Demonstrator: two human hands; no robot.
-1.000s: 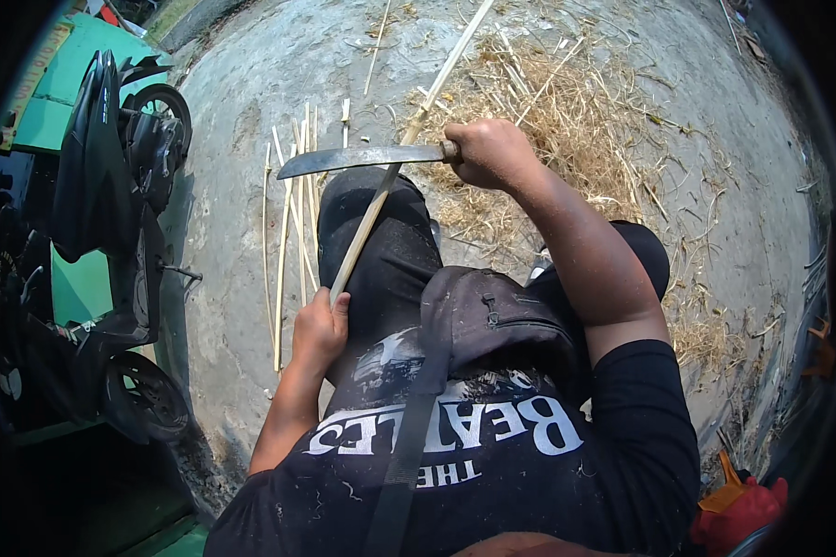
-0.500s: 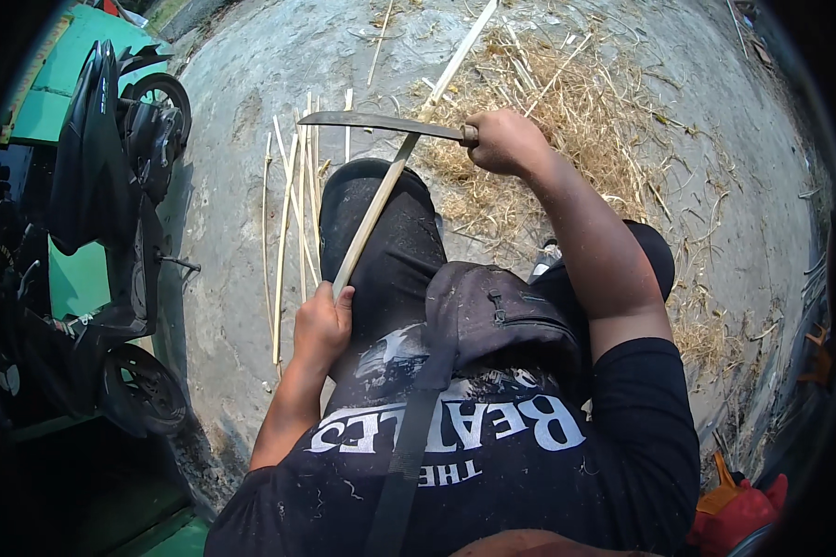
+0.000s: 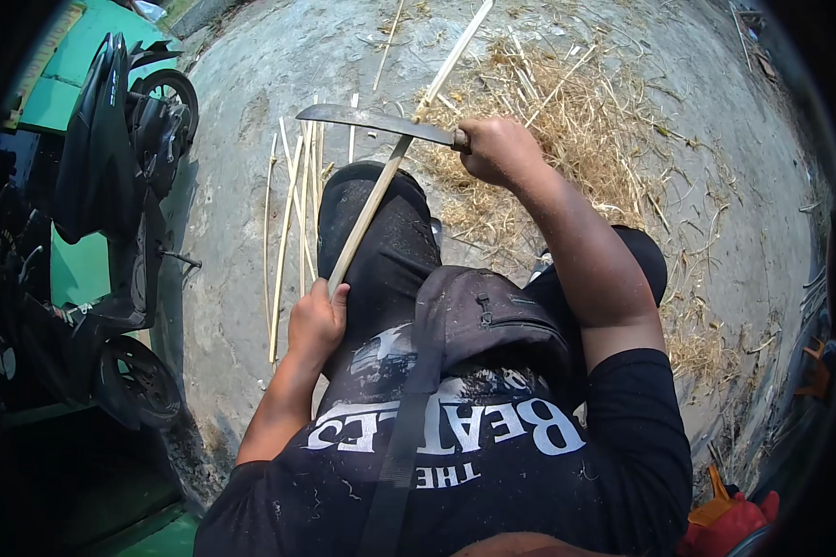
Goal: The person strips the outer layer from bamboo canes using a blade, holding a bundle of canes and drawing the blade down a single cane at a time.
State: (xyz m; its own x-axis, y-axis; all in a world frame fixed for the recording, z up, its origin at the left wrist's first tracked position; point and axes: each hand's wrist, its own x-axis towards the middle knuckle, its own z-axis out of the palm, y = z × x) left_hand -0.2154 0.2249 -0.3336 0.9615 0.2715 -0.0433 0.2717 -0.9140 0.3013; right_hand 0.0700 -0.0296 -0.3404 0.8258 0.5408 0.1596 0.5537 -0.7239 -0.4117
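My left hand (image 3: 316,320) is closed around the near end of a long pale bamboo strip (image 3: 369,212). The strip slants up and away to the right, over my left knee. My right hand (image 3: 500,151) grips the short handle of a machete (image 3: 367,118). Its blade lies across the strip just beyond the knee, with the tip pointing left. The blade hides a short stretch of the strip, and the far part shows beyond it.
Several thin bamboo strips (image 3: 281,251) lie on the concrete ground left of my leg. A heap of curly shavings (image 3: 567,139) spreads ahead to the right. A black motorbike (image 3: 111,213) stands at the left. Something red (image 3: 729,524) sits at the lower right.
My right hand has come slightly nearer and to the left, and the machete now tilts more, its tip higher in the picture. My left hand keeps its hold on the strip.
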